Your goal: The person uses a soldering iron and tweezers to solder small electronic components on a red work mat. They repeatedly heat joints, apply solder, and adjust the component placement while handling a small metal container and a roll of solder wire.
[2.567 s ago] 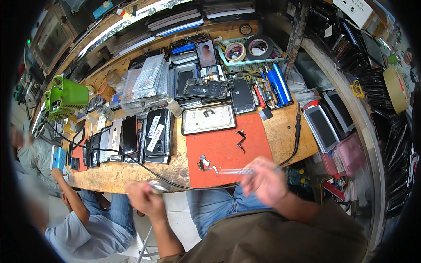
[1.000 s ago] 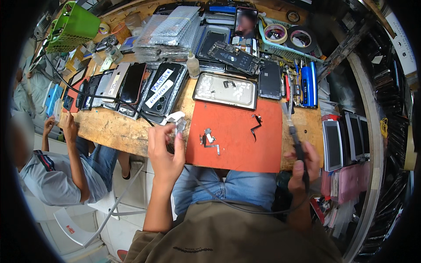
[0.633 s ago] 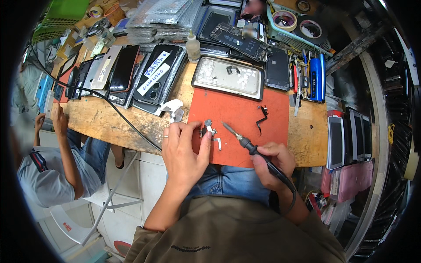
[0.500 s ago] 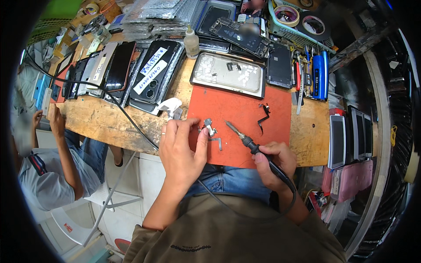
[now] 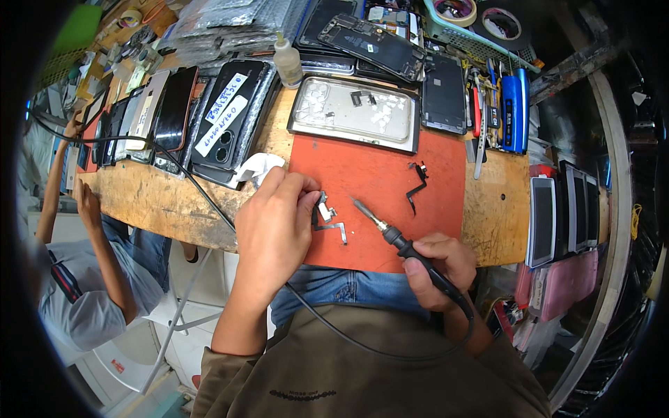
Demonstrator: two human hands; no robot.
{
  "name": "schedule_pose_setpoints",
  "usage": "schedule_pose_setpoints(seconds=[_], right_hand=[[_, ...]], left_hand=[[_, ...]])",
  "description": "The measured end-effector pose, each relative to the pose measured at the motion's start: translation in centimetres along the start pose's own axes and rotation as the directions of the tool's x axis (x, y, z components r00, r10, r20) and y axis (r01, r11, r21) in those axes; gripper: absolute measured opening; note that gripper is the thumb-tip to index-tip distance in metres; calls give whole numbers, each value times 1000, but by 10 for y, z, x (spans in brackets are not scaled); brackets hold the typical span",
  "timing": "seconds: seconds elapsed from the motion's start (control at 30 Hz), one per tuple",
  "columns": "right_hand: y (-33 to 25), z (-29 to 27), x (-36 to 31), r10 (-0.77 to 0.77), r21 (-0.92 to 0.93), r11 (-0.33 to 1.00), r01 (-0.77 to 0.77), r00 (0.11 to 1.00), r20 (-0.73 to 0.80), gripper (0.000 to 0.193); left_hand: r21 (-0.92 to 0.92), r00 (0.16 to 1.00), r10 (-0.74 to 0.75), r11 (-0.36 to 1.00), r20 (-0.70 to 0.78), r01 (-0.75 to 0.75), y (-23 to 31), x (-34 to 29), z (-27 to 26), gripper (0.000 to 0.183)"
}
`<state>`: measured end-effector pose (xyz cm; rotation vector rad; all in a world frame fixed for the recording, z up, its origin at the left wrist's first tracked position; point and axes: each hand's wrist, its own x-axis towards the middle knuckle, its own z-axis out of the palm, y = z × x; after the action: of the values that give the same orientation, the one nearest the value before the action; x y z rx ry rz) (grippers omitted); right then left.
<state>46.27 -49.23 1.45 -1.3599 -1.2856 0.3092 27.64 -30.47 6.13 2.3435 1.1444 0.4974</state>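
On the orange-red work mat [image 5: 376, 171], my left hand [image 5: 275, 219] pinches a small phone flex cable [image 5: 340, 227] between thumb and fingers. Its little connector part shows beside the thumb, and its thin bent strip reaches over the mat. My fingers hide the rest. A soldering iron [image 5: 398, 240] with a black handle is in the grip of my right hand [image 5: 444, 268]. Its metal tip points up and left, a little apart from the flex cable. Farther right on the mat lies another dark bent flex cable [image 5: 416, 189].
Behind the mat stands a tray [image 5: 355, 111] with small parts, next to a dropper bottle [image 5: 287, 63]. Phones [image 5: 233, 122] line the left, near a crumpled white tissue [image 5: 261, 168]. Tools [image 5: 481, 104] lie at right. A black cable [image 5: 202, 188] crosses the bench. Another person [image 5: 90, 279] sits at left.
My left hand has shifted slightly left and its fingers have drawn together on the flex cable. The iron's tip sits slightly lower. The other person's one hand has moved up toward the phones.
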Motion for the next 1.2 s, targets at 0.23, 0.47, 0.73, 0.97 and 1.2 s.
schedule_pose_setpoints(seconds=[0.23, 0.47, 0.73, 0.97, 1.2], right_hand=[[-3, 0, 5, -86, -11, 996, 87, 995, 42, 25], [-2, 3, 6, -156, -32, 987, 157, 987, 24, 27], [-5, 6, 5, -164, -49, 985, 163, 987, -4, 28], [-3, 5, 4, -198, -29, 980, 198, 980, -23, 31], [-8, 4, 10, -141, 42, 989, 140, 990, 29, 35]], left_hand=[[21, 998, 44, 999, 40, -45, 1, 4, -3, 7], [190, 989, 114, 973, 90, -129, 3, 9, -4, 8], [100, 986, 111, 987, 125, -124, -1, 11, -5, 9], [40, 997, 58, 997, 59, -60, 0, 3, -5, 8], [-157, 999, -51, 986, 6, 51, -9, -8, 1, 15]])
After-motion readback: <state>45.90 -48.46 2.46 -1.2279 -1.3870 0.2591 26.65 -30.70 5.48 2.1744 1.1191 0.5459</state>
